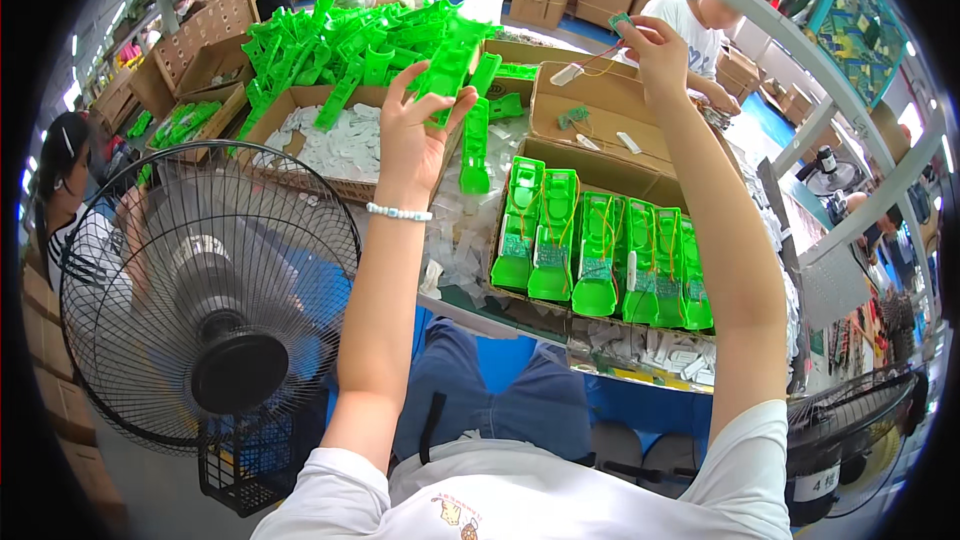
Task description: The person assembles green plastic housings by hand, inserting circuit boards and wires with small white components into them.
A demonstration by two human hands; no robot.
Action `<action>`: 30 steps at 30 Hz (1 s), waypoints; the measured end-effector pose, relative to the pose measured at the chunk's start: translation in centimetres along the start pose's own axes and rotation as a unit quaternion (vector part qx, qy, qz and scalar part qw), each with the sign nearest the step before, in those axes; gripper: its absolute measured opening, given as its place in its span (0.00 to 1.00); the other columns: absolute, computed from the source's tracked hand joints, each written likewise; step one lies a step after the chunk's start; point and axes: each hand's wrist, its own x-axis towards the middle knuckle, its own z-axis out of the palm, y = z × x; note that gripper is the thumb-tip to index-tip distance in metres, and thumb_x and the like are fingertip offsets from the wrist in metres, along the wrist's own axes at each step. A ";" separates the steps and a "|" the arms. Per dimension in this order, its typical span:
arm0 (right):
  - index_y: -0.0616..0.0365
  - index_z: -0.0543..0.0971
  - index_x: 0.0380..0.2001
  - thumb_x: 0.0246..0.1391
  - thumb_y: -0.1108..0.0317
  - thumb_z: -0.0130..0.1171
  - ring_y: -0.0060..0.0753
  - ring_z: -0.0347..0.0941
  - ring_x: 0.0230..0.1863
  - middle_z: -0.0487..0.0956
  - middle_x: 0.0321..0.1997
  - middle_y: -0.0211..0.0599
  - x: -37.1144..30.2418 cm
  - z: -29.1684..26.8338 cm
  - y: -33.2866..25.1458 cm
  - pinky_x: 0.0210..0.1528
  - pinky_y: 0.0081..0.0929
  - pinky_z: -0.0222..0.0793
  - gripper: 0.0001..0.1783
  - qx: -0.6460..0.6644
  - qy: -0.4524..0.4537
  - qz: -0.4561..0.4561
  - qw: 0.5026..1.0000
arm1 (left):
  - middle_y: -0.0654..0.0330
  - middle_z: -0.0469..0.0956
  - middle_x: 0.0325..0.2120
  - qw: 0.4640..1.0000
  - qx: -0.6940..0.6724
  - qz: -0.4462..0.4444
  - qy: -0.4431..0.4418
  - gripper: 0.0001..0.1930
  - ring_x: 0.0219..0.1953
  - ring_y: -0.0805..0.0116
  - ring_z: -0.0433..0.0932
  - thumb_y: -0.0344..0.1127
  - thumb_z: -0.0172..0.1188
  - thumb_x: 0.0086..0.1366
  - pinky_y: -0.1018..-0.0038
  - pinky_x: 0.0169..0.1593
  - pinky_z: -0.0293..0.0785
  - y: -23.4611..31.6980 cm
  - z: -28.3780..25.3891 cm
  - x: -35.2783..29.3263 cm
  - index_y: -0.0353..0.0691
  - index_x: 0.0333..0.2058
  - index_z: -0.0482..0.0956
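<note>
My left hand [424, 130] is raised over the bench, its fingers closed around a bright green plastic shell [450, 68]. Up at the right, my right hand [655, 48] pinches a small green circuit board [619, 22]. Thin wires hang from that board to a white rectangular piece [567, 74], which dangles over an open cardboard box [556, 130]. In this box lie another small wired board [573, 118] and a white strip [628, 142]. Nearer to me, several green shells [551, 230] fitted with boards and wires stand in a row inside a second carton [640, 166].
A big heap of green shells [315, 45] lies at the back left, behind a box of white pieces [330, 135]. A black fan [215, 300] stands at my left, another fan [850, 420] at right. Across the bench sit people, one in a white shirt [685, 25].
</note>
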 end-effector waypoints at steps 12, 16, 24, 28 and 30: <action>0.64 0.80 0.37 0.54 0.71 0.61 0.22 0.76 0.36 0.81 0.32 0.33 -8.7 0.9 -11.0 0.42 0.20 0.73 0.09 0.004 -0.156 -0.018 0.988 | 0.53 0.74 0.38 0.984 0.163 0.001 -0.068 0.26 0.31 0.65 0.78 0.16 0.53 0.52 0.75 0.30 0.76 4.0 1.1 -6.8 0.31 0.52 0.66; 0.63 0.77 0.35 0.54 0.72 0.60 0.23 0.75 0.39 0.79 0.41 0.32 -12.0 0.3 -13.7 0.44 0.25 0.72 0.07 -0.061 -0.250 -0.130 0.957 | 0.56 0.75 0.34 0.955 0.287 0.019 -0.067 0.25 0.29 0.67 0.78 0.18 0.54 0.52 0.77 0.25 0.74 5.8 2.7 -8.6 0.32 0.52 0.69; 0.62 0.75 0.33 0.55 0.72 0.58 0.24 0.73 0.44 0.72 0.54 0.36 -14.1 0.1 -13.9 0.45 0.27 0.73 0.05 -0.063 -0.408 -0.135 0.901 | 0.49 0.73 0.48 0.930 0.299 -0.054 -0.208 0.29 0.34 0.64 0.80 0.20 0.56 0.52 0.76 0.27 0.75 8.9 3.6 -10.1 0.32 0.56 0.67; 0.64 0.75 0.32 0.54 0.72 0.59 0.24 0.73 0.42 0.73 0.53 0.36 -16.0 -0.6 -13.9 0.44 0.26 0.74 0.06 0.003 -0.371 -0.048 0.927 | 0.43 0.73 0.49 0.916 0.258 0.114 -0.284 0.38 0.41 0.56 0.80 0.27 0.63 0.53 0.74 0.32 0.78 8.8 3.4 -11.4 0.35 0.62 0.57; 0.65 0.75 0.31 0.54 0.72 0.59 0.24 0.73 0.42 0.73 0.52 0.37 -17.3 -0.7 -14.0 0.44 0.26 0.74 0.06 0.051 -0.355 0.012 0.933 | 0.41 0.72 0.51 0.931 0.196 0.118 -0.286 0.42 0.44 0.52 0.79 0.30 0.66 0.54 0.72 0.33 0.79 8.3 3.6 -12.0 0.37 0.64 0.53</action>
